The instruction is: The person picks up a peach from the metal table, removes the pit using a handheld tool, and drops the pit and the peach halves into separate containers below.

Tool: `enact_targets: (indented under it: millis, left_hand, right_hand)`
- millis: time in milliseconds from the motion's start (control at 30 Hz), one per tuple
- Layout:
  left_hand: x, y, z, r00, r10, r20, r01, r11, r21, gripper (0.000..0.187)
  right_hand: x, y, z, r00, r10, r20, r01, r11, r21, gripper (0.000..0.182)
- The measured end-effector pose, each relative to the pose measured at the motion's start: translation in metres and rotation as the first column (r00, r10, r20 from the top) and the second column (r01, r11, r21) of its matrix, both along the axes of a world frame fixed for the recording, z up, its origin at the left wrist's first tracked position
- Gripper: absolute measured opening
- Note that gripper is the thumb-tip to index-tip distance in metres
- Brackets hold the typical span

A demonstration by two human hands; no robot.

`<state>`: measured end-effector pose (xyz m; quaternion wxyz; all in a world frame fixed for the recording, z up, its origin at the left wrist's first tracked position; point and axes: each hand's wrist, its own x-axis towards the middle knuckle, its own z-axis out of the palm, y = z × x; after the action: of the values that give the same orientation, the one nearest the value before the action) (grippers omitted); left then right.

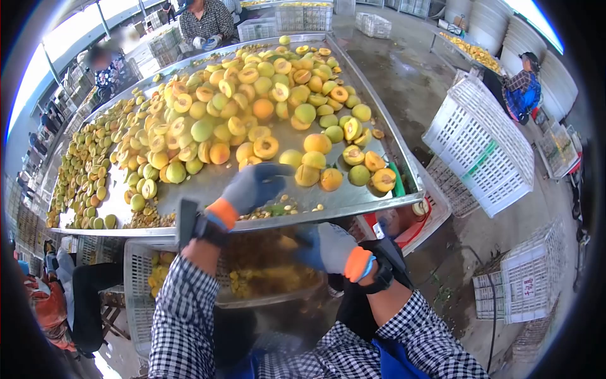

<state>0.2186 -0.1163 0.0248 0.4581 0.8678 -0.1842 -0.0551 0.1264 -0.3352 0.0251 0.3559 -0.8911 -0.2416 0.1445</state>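
My left hand [257, 186], in a grey glove with an orange cuff, is over the near edge of the metal table [372, 203]. Its fingers stretch to the right, slightly blurred, with nothing visible in them. Just beyond lie halved peaches [266, 147] and whole-looking ones, heaped across the tabletop. Lower and to the right, my gloved right hand [329, 247] is over a crate [268, 299] below the table edge. Motion smears its fingers, which point left. Yellow fruit pieces [243, 283] show blurred inside that crate.
Peach stones [287, 207] lie along the table's near edge. A green-handled thing [396, 180] rests at the right corner, above a red container [416, 230]. White crates [483, 145] stand at right. People sit or stand around the table, one at left [57, 297].
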Motion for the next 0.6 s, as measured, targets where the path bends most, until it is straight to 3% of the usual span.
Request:
enact_targets:
  millis: [33,100,133,200,233,300,333,400,433,467,500,533,567,600]
  left_hand:
    - [0.021,-0.015,-0.013,0.988,-0.148,-0.05,0.148,0.989,0.003,0.038]
    - [0.036,-0.045,-0.018,0.98,-0.197,0.031,0.175,0.925,0.338,0.052]
    - [0.036,-0.058,-0.026,0.977,-0.174,0.12,0.102,0.887,0.45,0.054]
    - [0.027,-0.073,-0.038,0.941,-0.155,0.3,-0.077,0.765,0.639,0.057]
    - [0.03,-0.071,-0.039,0.967,-0.133,0.216,-0.036,0.77,0.637,0.056]
    - [0.035,-0.069,-0.029,0.996,-0.086,0.04,0.043,0.783,0.621,0.053]
    - [0.033,-0.059,-0.03,0.981,-0.142,0.128,0.036,0.796,0.605,0.049]
    - [0.029,-0.034,-0.032,0.983,0.075,-0.167,-0.025,0.959,0.282,0.048]
    - [0.028,-0.019,-0.031,0.935,0.142,-0.326,-0.109,0.987,0.118,0.048]
    - [0.017,-0.002,-0.022,0.892,0.048,-0.449,-0.149,0.97,-0.191,0.049]
    - [0.003,0.013,-0.012,0.846,-0.075,-0.528,-0.221,0.851,-0.475,0.051]
    - [-0.003,0.025,-0.028,0.858,-0.17,-0.485,-0.252,0.683,-0.685,0.054]
    - [-0.025,0.025,-0.013,0.846,-0.223,-0.485,-0.322,0.512,-0.796,0.046]
    - [-0.04,0.032,-0.008,0.84,-0.202,-0.504,-0.338,0.532,-0.777,0.049]
  right_hand:
    - [0.004,-0.01,-0.003,1.0,0.001,0.003,-0.001,0.998,-0.07,0.036]
    - [0.011,-0.022,-0.008,1.0,0.0,0.003,0.001,0.98,-0.198,0.036]
    - [0.01,-0.022,-0.005,1.0,0.0,0.018,0.005,0.97,-0.245,0.035]
    - [0.009,-0.017,0.01,0.987,0.095,-0.132,-0.132,0.942,-0.309,0.035]
    - [0.008,-0.014,0.014,0.968,0.142,-0.209,-0.206,0.922,-0.327,0.035]
    - [0.006,-0.014,0.009,0.961,0.209,-0.179,-0.256,0.919,-0.3,0.035]
    - [0.005,-0.013,0.008,0.958,0.227,-0.177,-0.273,0.911,-0.307,0.036]
    - [0.003,-0.014,0.006,0.957,0.236,-0.167,-0.271,0.932,-0.24,0.035]
    - [0.001,-0.015,0.004,0.977,0.198,-0.081,-0.21,0.963,-0.171,0.035]
    - [-0.001,-0.014,0.001,0.988,0.154,0.002,-0.153,0.984,-0.092,0.034]
    - [-0.002,-0.01,-0.003,0.991,0.107,0.082,-0.107,0.994,-0.01,0.033]
    - [-0.002,-0.003,-0.015,0.976,0.001,0.219,-0.055,0.97,0.238,0.032]
    - [-0.001,0.002,-0.017,0.982,-0.032,0.185,-0.027,0.952,0.306,0.033]
    - [-0.001,0.007,-0.017,0.987,-0.063,0.148,0.004,0.93,0.368,0.035]
